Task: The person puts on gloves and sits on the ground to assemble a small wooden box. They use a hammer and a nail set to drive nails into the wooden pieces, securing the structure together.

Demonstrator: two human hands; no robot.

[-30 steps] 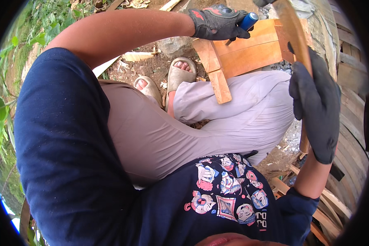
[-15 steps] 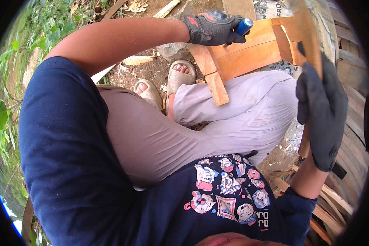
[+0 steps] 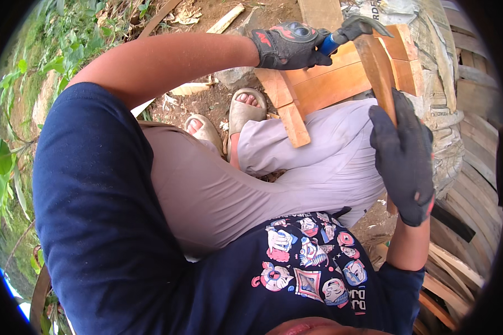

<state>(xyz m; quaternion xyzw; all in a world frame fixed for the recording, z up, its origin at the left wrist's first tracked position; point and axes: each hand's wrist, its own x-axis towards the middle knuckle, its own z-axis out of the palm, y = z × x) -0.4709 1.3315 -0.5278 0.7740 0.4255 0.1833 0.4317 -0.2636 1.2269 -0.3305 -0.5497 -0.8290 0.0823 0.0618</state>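
My left hand (image 3: 289, 41), in a black and red glove, is closed round the blue handle of a chisel (image 3: 327, 46); its blade is hidden under the hand. Beneath it lies a piece of joined orange-brown wood (image 3: 332, 81), with a short leg-like bar (image 3: 294, 124) reaching toward my knee. My right hand (image 3: 405, 162), in a dark glove, grips the wooden handle of a claw hammer (image 3: 378, 75). The hammer's dark head is at the top end of the chisel handle, seemingly touching it, and its claw points right.
My bent leg in light trousers (image 3: 318, 139) is right beside the wood. White sacks (image 3: 439, 67) are stacked at the right, in front of wooden slats (image 3: 480, 162). Wood strips (image 3: 452, 273) lie at lower right. A stone (image 3: 235, 76) and shavings are on the soil; plants (image 3: 33, 84) grow at left.
My right hand has swung the hammer down and left, bringing its head into view against the chisel's handle. My left hand and the wood have barely moved.
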